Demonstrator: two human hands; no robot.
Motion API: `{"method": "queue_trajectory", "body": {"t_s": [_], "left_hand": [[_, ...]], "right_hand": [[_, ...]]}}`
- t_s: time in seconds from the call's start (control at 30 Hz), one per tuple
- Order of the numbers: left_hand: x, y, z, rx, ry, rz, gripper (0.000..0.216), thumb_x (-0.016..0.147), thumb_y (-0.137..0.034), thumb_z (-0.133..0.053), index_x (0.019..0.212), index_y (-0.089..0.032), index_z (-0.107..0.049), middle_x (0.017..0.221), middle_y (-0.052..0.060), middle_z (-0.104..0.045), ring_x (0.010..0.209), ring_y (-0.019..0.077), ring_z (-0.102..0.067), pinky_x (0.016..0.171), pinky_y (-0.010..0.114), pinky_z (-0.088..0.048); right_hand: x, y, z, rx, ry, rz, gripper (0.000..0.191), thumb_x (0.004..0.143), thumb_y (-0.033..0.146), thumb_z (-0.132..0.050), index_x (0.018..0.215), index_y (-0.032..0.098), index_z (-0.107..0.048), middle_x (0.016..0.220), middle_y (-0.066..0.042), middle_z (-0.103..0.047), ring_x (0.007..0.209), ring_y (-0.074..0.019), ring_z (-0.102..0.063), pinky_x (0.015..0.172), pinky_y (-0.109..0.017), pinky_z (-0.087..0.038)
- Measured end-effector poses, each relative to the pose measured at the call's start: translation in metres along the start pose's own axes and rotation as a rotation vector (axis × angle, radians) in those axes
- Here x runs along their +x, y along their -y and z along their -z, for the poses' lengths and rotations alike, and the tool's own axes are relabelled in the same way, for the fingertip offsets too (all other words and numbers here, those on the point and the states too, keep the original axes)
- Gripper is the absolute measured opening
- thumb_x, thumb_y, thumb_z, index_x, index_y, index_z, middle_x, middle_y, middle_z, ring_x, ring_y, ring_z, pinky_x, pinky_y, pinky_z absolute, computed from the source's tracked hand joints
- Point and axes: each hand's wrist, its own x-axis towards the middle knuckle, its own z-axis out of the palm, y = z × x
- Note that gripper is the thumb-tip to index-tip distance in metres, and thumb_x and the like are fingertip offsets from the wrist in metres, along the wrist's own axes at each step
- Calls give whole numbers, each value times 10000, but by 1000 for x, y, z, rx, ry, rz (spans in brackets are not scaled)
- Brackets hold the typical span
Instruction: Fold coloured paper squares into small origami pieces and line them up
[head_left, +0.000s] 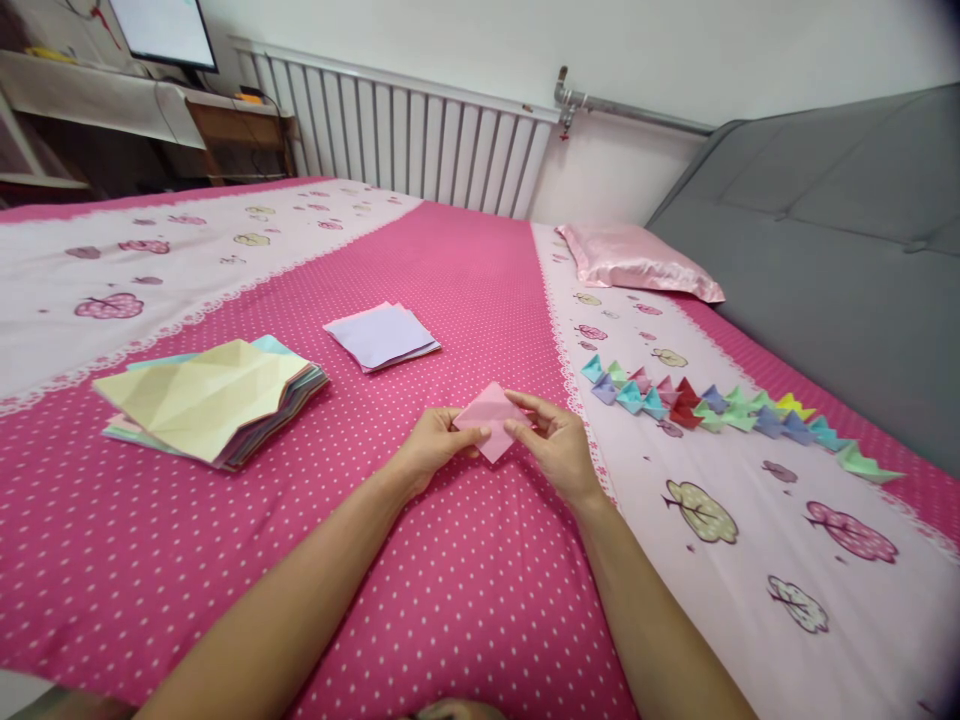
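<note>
A small pink folded paper [491, 415] is held over the pink dotted bedsheet [420, 590] in the middle of the view. My left hand [433, 445] pinches its left side, fingers closed on it. My right hand [553, 440] grips its right side, with thumb and fingers pressed on the paper. To the right of my hands a row of several small folded paper boats [720, 405] in mixed colours lies on the pale part of the sheet.
A stack of creased coloured paper sheets [214, 400] with a yellow one on top lies to the left. A smaller pile of lilac and pink squares [382, 335] sits behind my hands. A pink pillow [637, 262], a grey headboard [832, 250] and a white radiator [405, 135] lie beyond.
</note>
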Motion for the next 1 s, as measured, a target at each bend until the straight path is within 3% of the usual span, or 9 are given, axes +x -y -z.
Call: {"method": "queue_trajectory", "body": {"t_s": [0.3,0.6,0.77,1.0], "left_hand": [[1,1,0,7,6,-30,218,608,-291,-736,607,-91,-648,524,12,-579,471,65,-456,489,199,-341],[1,1,1,-59,63,-24,182,643,-265,-703,660,-88,-668,570,24,-612,499,66,-501,525,189,-393],[3,-2,2,-135,76,55,160,656,-171,-671,786,-81,-693,699,57,-668,583,81,-566,583,181,-448],[4,-5,1,-335,-13,130,190,661,-31,-509,732,-79,-679,739,76,-685,662,123,-622,670,216,-520]], "right_hand": [[1,-7,1,-50,-25,12,320,684,269,-678,993,187,-666,991,-67,-683,882,-205,-634,790,-350,-501],[0,1,-2,-82,121,107,194,741,167,-567,859,213,-714,901,-38,-672,846,-176,-616,737,-288,-482],[1,-1,0,-90,107,100,208,727,137,-542,821,208,-713,886,-38,-647,828,-167,-601,702,-266,-457],[1,-4,4,-55,101,14,260,733,158,-433,786,194,-685,831,-22,-621,788,-167,-569,703,-280,-429]]}}
